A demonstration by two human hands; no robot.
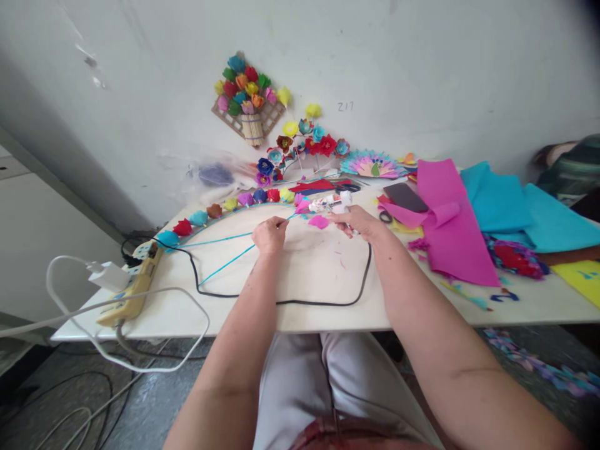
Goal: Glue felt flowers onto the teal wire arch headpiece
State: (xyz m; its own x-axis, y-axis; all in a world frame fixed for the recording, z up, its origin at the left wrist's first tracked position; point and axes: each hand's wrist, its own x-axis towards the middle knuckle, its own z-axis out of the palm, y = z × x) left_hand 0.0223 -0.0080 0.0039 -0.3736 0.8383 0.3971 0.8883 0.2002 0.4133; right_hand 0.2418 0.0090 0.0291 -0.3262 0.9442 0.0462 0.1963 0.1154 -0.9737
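Observation:
My left hand is closed around a thin blue-wrapped stem, whose long end slants down to the left over the table. Just beyond its fingertips, a pink paper flower tops the stem. Held in my right hand is a white patterned glue gun, its nozzle pointing left close to the flower. A black cord runs from under my right hand across the table. Below the glue gun lies a loose pink petal. My right fingers partly hide the handle.
A curved row of paper flowers spans the table's back left. A power strip with plugs and cables sits at the left edge. Magenta paper, blue sheets, a phone and scissors lie right.

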